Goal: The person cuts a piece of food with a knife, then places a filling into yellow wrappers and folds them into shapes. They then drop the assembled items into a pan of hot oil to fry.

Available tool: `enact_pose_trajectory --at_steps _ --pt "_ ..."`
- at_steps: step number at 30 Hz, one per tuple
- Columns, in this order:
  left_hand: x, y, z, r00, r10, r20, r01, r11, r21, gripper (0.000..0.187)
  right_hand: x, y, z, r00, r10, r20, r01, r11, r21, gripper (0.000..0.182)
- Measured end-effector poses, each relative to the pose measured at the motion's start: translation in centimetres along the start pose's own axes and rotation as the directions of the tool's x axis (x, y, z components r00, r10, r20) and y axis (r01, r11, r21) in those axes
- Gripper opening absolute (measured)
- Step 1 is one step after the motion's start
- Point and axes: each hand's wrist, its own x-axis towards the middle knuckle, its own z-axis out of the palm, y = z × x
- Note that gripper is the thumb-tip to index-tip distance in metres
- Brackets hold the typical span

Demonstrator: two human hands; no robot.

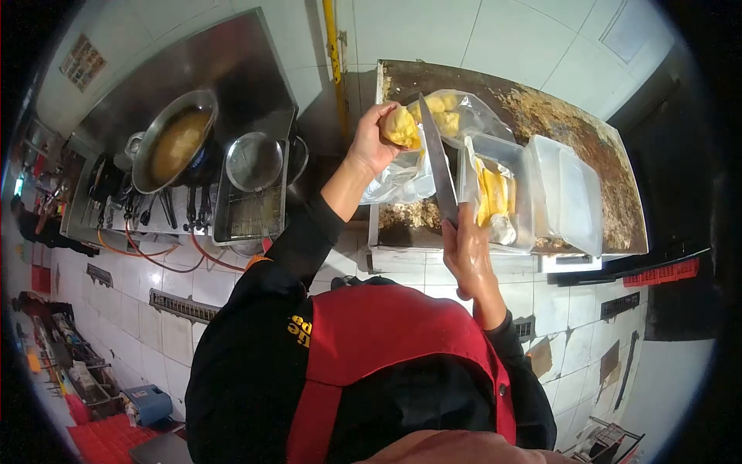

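Note:
My left hand (372, 141) is closed around a yellow lump of food (401, 127), held over the left side of the worn table. In my right hand (470, 249) is a large knife (437, 158), its blade pointing up and away, just right of the lump. Behind the blade, a clear plastic bag (481, 117) holds more yellow pieces (446, 122). Below my left hand lies a crumpled plastic bag (400, 182). A clear container (526, 193) right of the knife holds a yellow and white packet (493, 193).
A closed-looking translucent container (570, 197) stands on the worn table (618, 197) at the right. To the left are a large pan of liquid (179, 145), a round strainer (254, 162) and a metal tray (246, 220). A yellow pipe (335, 46) runs down the wall.

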Motion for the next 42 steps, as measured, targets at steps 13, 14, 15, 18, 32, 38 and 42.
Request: enact_pose_trajectory --at_steps 13,14,15,18,32,38,42 --pt "-0.3 -0.6 1.1 0.978 0.158 0.134 -0.165 0.985 0.046 0.021 -0.2 0.8 1.9 0.996 -0.014 0.087 0.017 0.999 -0.034 0.02" --pt "-0.1 -0.6 1.0 0.968 0.202 0.149 -0.212 0.976 0.056 0.02 -0.1 0.8 2.0 0.995 -0.006 0.098 0.01 0.999 -0.041 0.02" --pt "0.1 -0.7 0.9 0.956 0.245 0.164 -0.258 0.964 0.064 0.02 0.0 0.7 2.0 0.995 -0.002 0.096 0.006 0.999 -0.041 0.02" --pt "0.1 -0.4 1.3 0.931 0.308 0.195 -0.325 0.944 0.06 0.018 0.6 0.2 2.1 0.998 -0.018 0.052 0.023 0.994 -0.104 0.019" --pt "-1.6 -0.7 2.2 0.95 0.291 0.117 -0.298 0.954 0.044 0.028 3.6 -0.6 3.3 0.996 -0.083 0.032 0.086 0.991 -0.099 0.018" --pt "-1.8 -0.8 2.3 0.965 0.25 0.08 -0.25 0.968 -0.003 0.038 4.7 -0.3 4.0 0.996 -0.086 -0.002 0.086 0.992 -0.091 0.021" --pt "-3.5 2.5 4.4 0.965 0.077 0.249 -0.131 0.97 0.206 0.063 4.8 0.2 2.2 0.991 -0.137 -0.013 0.135 0.988 -0.074 0.02"
